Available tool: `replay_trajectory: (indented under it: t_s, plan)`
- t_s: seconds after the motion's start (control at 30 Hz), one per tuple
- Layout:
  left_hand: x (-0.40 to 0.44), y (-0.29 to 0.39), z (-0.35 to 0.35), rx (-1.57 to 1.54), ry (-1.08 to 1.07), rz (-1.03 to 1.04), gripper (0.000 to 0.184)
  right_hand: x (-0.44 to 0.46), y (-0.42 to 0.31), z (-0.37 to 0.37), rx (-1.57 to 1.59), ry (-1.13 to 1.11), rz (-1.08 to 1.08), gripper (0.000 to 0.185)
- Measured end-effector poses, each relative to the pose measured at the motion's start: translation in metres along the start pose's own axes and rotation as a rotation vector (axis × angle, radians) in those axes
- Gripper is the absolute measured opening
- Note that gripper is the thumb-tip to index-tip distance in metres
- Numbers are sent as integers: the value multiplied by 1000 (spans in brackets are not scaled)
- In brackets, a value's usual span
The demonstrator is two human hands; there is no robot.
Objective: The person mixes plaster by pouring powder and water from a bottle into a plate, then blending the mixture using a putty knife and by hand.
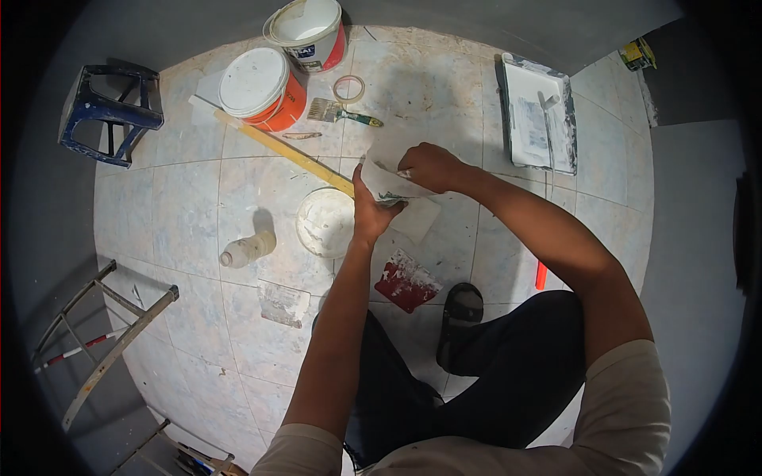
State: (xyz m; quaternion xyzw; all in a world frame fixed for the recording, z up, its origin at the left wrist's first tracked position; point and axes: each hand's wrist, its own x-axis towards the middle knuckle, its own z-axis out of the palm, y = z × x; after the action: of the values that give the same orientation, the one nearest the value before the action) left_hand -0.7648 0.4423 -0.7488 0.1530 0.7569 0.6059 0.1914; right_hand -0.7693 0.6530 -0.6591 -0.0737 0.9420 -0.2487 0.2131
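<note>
A white bag or sheet (389, 181) with some dark print is held up between both hands, above the tiled floor. My left hand (371, 208) grips its left and lower side, fingers wrapped round it. At its right upper edge my right hand (431, 167) is closed, with the fingertips partly hidden by the white material. Just left of my left hand is a round white container (324, 222). Below the hands lie a pale flat piece (418, 220) and a red scraper (407, 282) smeared with white.
Two paint buckets (274, 103) (312, 40), a tape roll (348, 89), a brush (337, 112) and a yellow bar (278, 148) lie ahead. A paint tray (540, 119) is right. Leftward are a blue stool (111, 111), a bottle (248, 249) and a ladder (119, 341).
</note>
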Motion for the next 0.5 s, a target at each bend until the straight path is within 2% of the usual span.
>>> replay_trajectory:
  t_s: [0.2,0.27,0.43,0.5]
  plan:
    - [-1,11,-7,16,-6,-41,126,-15,6,3,151,142,-50,25]
    - [0,8,-8,64,5,64,122,-23,4,-4,155,127,-63,25]
    - [-2,28,-7,61,22,118,120,-42,-1,-22,209,121,-82,30]
    - [-2,36,-8,71,32,153,119,-50,-3,-30,264,103,-16,33]
